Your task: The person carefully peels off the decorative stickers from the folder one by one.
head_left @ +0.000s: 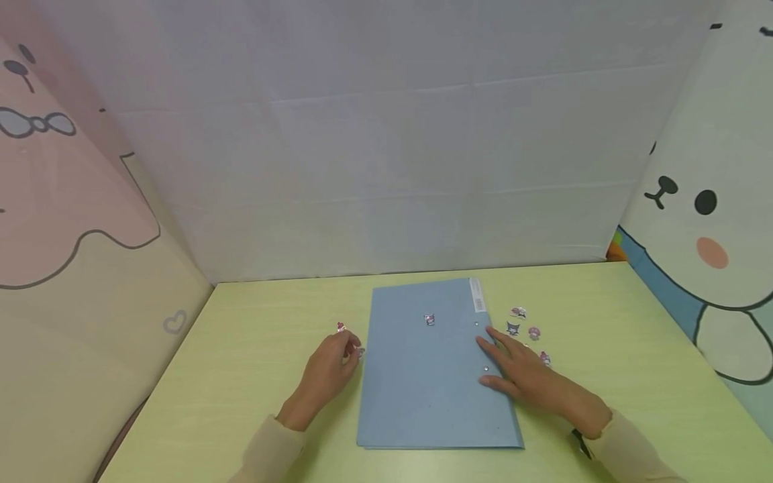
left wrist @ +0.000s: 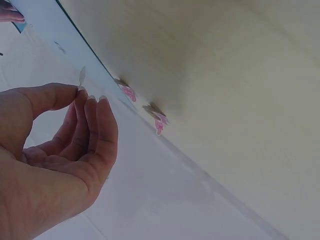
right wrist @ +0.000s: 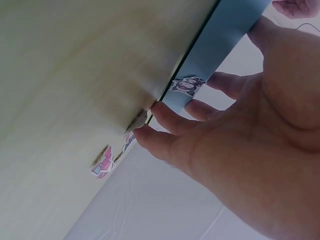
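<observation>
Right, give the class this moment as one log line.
left hand: pinches sticker | right hand: rests on right edge of blue folder | loose stickers: on table, both sides of folder

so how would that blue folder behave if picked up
The blue folder looks thin, so probably light for its size. Its straight edges suggest some stiffness, but offset layers at its near edge mean it might flap open.

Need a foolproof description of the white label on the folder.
On the yellow-green table, find the blue folder. In the head view, look at its upper right corner for a narrow white label. Unlike the small cartoon sticker to its left, it is a long strip bearing a barcode.
</observation>
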